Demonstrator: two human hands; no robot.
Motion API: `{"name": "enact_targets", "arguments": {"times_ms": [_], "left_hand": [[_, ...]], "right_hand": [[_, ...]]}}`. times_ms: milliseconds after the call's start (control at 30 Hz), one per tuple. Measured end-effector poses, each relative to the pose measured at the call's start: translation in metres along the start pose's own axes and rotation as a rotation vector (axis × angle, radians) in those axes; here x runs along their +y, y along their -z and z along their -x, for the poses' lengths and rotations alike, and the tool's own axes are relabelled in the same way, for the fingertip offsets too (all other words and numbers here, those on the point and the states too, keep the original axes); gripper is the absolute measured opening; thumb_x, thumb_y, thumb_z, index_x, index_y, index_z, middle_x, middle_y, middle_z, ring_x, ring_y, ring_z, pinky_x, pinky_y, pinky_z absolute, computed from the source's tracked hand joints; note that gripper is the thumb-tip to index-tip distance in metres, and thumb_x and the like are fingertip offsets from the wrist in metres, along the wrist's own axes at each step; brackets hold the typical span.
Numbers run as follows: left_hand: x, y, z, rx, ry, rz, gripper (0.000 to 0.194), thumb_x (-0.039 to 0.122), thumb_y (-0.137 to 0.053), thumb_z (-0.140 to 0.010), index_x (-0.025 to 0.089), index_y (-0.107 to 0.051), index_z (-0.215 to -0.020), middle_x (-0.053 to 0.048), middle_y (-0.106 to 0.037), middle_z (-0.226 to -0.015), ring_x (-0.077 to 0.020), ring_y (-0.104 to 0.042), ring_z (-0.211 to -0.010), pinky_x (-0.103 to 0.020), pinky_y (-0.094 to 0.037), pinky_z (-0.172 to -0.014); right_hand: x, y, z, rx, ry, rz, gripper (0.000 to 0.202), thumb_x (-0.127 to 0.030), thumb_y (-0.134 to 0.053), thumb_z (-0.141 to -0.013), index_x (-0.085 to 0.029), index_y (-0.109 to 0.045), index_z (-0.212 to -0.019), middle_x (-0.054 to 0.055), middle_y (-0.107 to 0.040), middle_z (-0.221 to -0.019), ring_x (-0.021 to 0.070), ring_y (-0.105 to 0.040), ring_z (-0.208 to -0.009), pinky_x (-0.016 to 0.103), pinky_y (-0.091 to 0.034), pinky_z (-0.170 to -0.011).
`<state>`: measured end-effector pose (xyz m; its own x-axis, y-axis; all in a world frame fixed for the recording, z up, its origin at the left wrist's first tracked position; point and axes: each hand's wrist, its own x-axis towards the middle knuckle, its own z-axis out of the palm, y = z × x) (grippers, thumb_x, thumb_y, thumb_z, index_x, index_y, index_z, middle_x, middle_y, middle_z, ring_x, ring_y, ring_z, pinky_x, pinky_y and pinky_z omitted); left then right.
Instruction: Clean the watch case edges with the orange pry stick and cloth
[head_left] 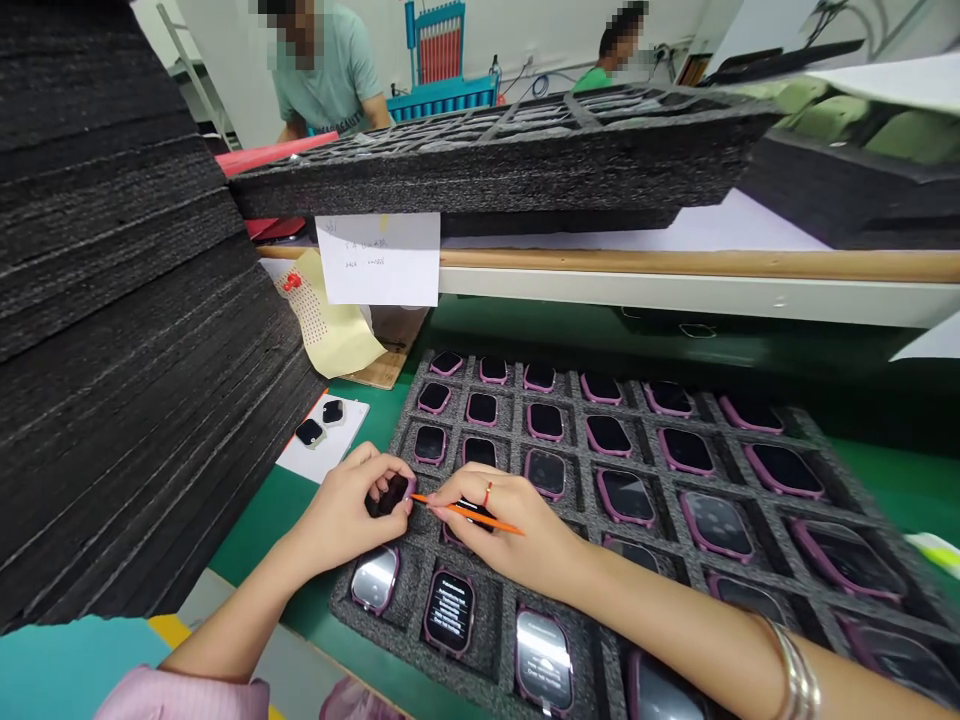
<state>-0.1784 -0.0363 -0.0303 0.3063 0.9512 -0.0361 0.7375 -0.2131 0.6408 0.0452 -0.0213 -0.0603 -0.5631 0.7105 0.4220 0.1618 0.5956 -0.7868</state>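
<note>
My left hand (pixel 360 505) is closed around a purple-framed smartwatch case (pixel 391 494) with a dark screen, held above the left edge of a grey foam tray (pixel 499 590). Between the fingertips of my right hand (pixel 502 515) is a thin orange pointed stick (pixel 484 517). Its tip meets the side of the watch case near my left fingertips; the exact contact spot is too small to make out. Rows of similar purple watch cases lie in the tray's compartments. Near the front, one watch (pixel 450 610) and another (pixel 544 660) show lit text.
Black foam sheets (pixel 112 330) are stacked high on the left. Two light-framed watches (pixel 309 432) lie on white paper (pixel 337 455). Ahead, a shelf (pixel 675 290) carries more foam trays (pixel 487 175), with a paper note (pixel 379 265) hanging down. Two people are beyond it.
</note>
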Motion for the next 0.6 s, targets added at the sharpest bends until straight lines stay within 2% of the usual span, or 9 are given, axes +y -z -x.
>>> {"name": "enact_targets", "arguments": {"times_ms": [100,167,233,333,400,467,600], "left_hand": [[0.008,0.006,0.000,-0.028,-0.001,-0.036,0.024,0.028,-0.066,-0.085,0.023,-0.066,-0.109,-0.001,-0.054,-0.092,-0.0171,-0.058,-0.078,-0.033,-0.053,-0.076],[0.016,0.007,-0.001,-0.020,-0.056,-0.074,0.028,0.033,-0.066,-0.090,0.024,-0.062,-0.116,-0.003,-0.059,-0.104,-0.0195,-0.061,-0.089,-0.037,-0.053,-0.083],[0.025,0.004,-0.003,-0.021,-0.192,-0.121,0.023,0.031,-0.061,-0.095,0.024,-0.061,-0.118,-0.006,-0.061,-0.114,-0.0221,-0.060,-0.104,-0.040,-0.051,-0.093],[0.037,-0.010,-0.009,-0.139,-0.474,-0.193,0.021,0.036,-0.061,-0.097,0.023,-0.066,-0.112,-0.010,-0.061,-0.125,-0.0275,-0.054,-0.123,-0.046,-0.045,-0.105],[0.040,-0.018,-0.013,-0.197,-0.589,-0.252,0.031,0.046,-0.064,-0.093,0.021,-0.069,-0.111,-0.014,-0.059,-0.129,-0.0328,-0.052,-0.126,-0.052,-0.044,-0.105],[0.039,-0.021,-0.017,-0.193,-0.616,-0.296,0.036,0.050,-0.066,-0.091,0.020,-0.070,-0.111,-0.016,-0.059,-0.127,-0.0352,-0.054,-0.122,-0.055,-0.045,-0.101],[0.024,-0.017,-0.020,-0.168,-0.620,-0.194,0.030,0.044,-0.066,-0.092,0.022,-0.068,-0.112,-0.012,-0.063,-0.122,-0.0287,-0.058,-0.118,-0.048,-0.046,-0.102]], "right_hand": [[-0.003,0.011,-0.002,0.014,-0.044,-0.005,0.010,-0.018,-0.062,-0.091,-0.022,-0.069,-0.086,0.003,-0.074,-0.082,0.0182,-0.069,-0.078,0.030,-0.054,-0.072],[-0.006,0.025,-0.003,0.053,-0.098,-0.007,0.009,-0.018,-0.062,-0.090,-0.021,-0.068,-0.085,0.003,-0.075,-0.083,0.0172,-0.070,-0.077,0.029,-0.054,-0.071],[-0.008,0.040,-0.002,0.134,-0.185,-0.031,0.008,-0.020,-0.061,-0.091,-0.021,-0.067,-0.085,0.003,-0.075,-0.084,0.0165,-0.070,-0.076,0.028,-0.054,-0.071],[-0.007,0.053,0.005,0.246,-0.337,-0.131,0.008,-0.027,-0.065,-0.087,-0.020,-0.067,-0.083,0.003,-0.073,-0.083,0.0171,-0.070,-0.078,0.030,-0.055,-0.074],[-0.006,0.054,0.013,0.277,-0.410,-0.213,0.010,-0.030,-0.067,-0.084,-0.020,-0.067,-0.083,0.004,-0.073,-0.083,0.0179,-0.070,-0.078,0.031,-0.056,-0.075],[-0.004,0.051,0.023,0.296,-0.454,-0.271,0.012,-0.032,-0.066,-0.084,-0.020,-0.065,-0.084,0.005,-0.073,-0.083,0.0181,-0.071,-0.076,0.031,-0.058,-0.072],[-0.005,0.042,0.035,0.295,-0.480,-0.328,0.013,-0.033,-0.063,-0.086,-0.020,-0.060,-0.083,0.005,-0.073,-0.080,0.0164,-0.071,-0.067,0.030,-0.058,-0.064]]}}
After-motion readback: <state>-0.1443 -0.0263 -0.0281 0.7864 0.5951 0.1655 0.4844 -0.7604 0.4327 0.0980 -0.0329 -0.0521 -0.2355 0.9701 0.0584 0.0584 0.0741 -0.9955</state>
